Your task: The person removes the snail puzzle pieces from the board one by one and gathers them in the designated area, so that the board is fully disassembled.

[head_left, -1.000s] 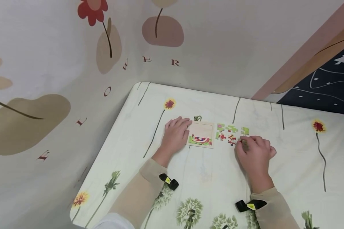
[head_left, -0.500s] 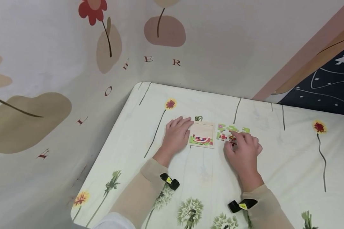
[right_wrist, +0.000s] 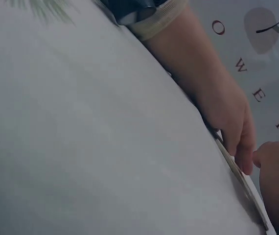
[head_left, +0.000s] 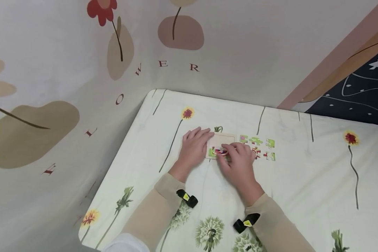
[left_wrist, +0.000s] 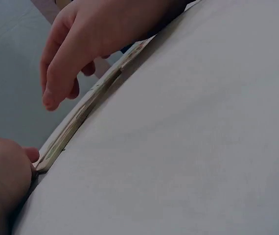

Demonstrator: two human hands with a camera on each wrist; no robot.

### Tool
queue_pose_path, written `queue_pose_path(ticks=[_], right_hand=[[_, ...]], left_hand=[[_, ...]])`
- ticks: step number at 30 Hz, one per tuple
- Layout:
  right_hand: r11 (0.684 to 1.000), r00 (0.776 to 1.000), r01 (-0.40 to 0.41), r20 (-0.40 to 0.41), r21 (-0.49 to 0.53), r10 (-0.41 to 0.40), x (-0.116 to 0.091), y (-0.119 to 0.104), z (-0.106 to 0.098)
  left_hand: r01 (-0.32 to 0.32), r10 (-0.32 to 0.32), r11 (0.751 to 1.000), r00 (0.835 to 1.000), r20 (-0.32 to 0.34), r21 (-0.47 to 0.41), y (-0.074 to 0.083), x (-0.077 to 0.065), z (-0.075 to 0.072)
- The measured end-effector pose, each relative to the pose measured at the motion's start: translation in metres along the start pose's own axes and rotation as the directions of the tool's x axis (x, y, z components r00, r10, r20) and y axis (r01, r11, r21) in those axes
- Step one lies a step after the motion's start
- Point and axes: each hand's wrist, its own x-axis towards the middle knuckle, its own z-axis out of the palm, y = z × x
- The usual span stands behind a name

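Observation:
A square wooden puzzle tray [head_left: 214, 139] lies on the bed-like surface in the head view, with a strip of coloured pieces along its lower side. My left hand [head_left: 194, 147] rests at its left edge, fingers extended and fingertips on the frame. Over the tray's lower right hovers my right hand [head_left: 237, 159], thumb and index finger parted above the coloured strip. No piece shows between those fingers in the left wrist view, where the right hand [left_wrist: 85, 39] hangs above the tray's edge. Puzzle pieces [head_left: 256, 141] lie right of the tray, some hidden behind the right hand.
A pale flower-printed cloth [head_left: 308, 175] covers the surface. Behind it and to the left stands a printed fabric wall [head_left: 239, 63]. Another puzzle piece [head_left: 270, 142] lies at the far right of the group. Black cameras are strapped on both wrists.
My right hand has moved left, from the loose pieces to over the tray, uncovering the right-hand pieces. My left hand keeps its place on the tray.

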Motion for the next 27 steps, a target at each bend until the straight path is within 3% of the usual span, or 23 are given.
queue_pose_path(ticks=[7,20,27], right_hand=[[1.000,0.999,0.021,0.038,-0.012,-0.021,0.006,-0.012,0.012],[0.996,0.985,-0.057,0.156,-0.070,0.067,0.009,-0.015,0.020],[0.994,0.978,-0.107,0.175,-0.032,0.111,0.012,-0.020,0.018]], left_hand=[[-0.013,0.013,1.000,1.000,-0.011,0.015,0.003,0.003,-0.002],[-0.005,0.005,1.000,1.000,-0.026,0.014,0.001,0.001,-0.001],[0.001,-0.001,1.000,1.000,-0.028,0.004,-0.001,-0.001,-0.002]])
